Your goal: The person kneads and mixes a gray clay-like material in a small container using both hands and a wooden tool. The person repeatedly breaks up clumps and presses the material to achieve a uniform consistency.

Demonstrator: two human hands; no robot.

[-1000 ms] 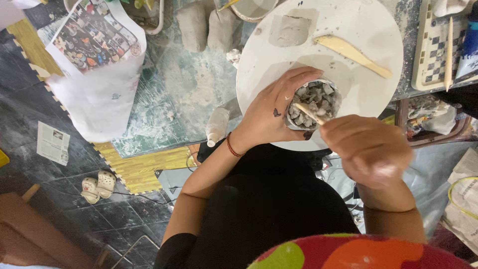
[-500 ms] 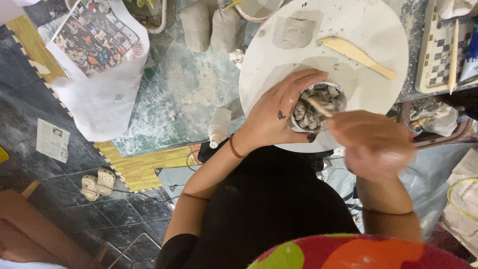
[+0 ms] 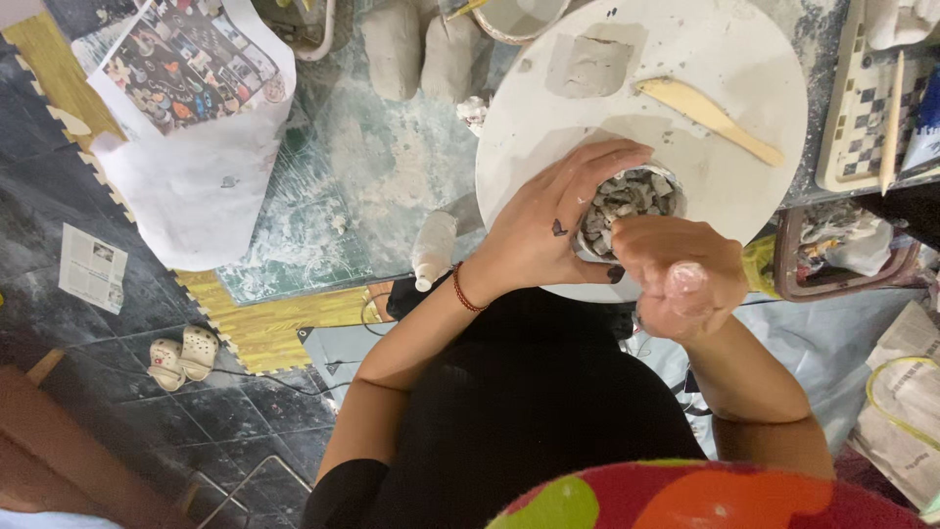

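Small pot [image 3: 632,201] (full of grey lumps) cupped by left hand [image 3: 548,230]; right hand [image 3: 681,274] fisted, contents hidden.

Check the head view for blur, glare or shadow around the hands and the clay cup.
Head view: right hand is motion-blurred at the knuckles; left hand around the small clay cup is sharp. Lighting is soft and even, no glare on the white round board, only a faint shadow beside the wooden tool. The coloured shape at the bottom edge is out of focus.
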